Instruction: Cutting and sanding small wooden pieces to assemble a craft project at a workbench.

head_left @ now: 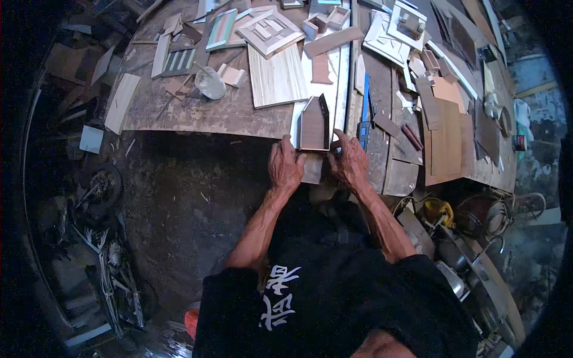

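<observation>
A small house-shaped wooden piece (313, 124) with a pointed top and a dark side stands at the near edge of the workbench (197, 113). My left hand (285, 164) grips its lower left corner. My right hand (349, 160) presses against its lower right side, fingers curled. Both hands also rest on a pale wooden block (311, 168) just under the piece.
The bench holds a pale plank (276, 76), square framed panels (270, 30), striped boards (179, 61), a clear plastic cup (209, 83), a blue-handled tool (364, 113) and veneer sheets (446, 143). Scrap metal lies on the floor at left; pots and a yellow object (439, 210) sit at right.
</observation>
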A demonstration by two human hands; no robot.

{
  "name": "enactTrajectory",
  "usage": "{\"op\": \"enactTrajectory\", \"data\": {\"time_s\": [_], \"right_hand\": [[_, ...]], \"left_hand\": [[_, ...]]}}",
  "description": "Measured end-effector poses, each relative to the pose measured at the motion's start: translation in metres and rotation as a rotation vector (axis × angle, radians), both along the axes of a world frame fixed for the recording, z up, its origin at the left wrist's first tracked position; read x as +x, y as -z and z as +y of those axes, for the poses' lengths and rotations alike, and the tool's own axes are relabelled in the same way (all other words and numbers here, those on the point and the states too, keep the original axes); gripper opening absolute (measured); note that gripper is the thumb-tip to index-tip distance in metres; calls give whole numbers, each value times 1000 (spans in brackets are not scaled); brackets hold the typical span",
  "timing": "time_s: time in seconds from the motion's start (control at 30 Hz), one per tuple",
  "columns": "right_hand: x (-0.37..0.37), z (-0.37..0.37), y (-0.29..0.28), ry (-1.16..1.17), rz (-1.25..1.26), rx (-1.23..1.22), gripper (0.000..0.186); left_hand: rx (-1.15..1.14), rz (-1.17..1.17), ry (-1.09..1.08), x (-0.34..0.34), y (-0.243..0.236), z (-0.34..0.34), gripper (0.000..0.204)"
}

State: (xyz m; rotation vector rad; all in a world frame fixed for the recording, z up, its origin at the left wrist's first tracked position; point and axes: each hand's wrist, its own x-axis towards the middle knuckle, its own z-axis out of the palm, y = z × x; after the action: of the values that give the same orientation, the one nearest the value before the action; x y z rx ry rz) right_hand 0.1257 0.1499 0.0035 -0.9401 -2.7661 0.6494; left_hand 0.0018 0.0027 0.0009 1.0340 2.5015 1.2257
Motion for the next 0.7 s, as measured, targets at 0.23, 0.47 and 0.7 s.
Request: {"op": "enactTrajectory", "data": {"time_s": [0.23,0.47,0.7], "right_hand": [[-6,-6,-28,-28,25,-57,56],[-2,-2,-30,-81,7,-88,56],[-2,-3,-32,-116,54,7,64]], "left_hand": [[-68,390,227,-4,-30,11,35],[-14,375,266,-12,-23,18,14],[-8,391,284,-18,-12,15,14]]}}
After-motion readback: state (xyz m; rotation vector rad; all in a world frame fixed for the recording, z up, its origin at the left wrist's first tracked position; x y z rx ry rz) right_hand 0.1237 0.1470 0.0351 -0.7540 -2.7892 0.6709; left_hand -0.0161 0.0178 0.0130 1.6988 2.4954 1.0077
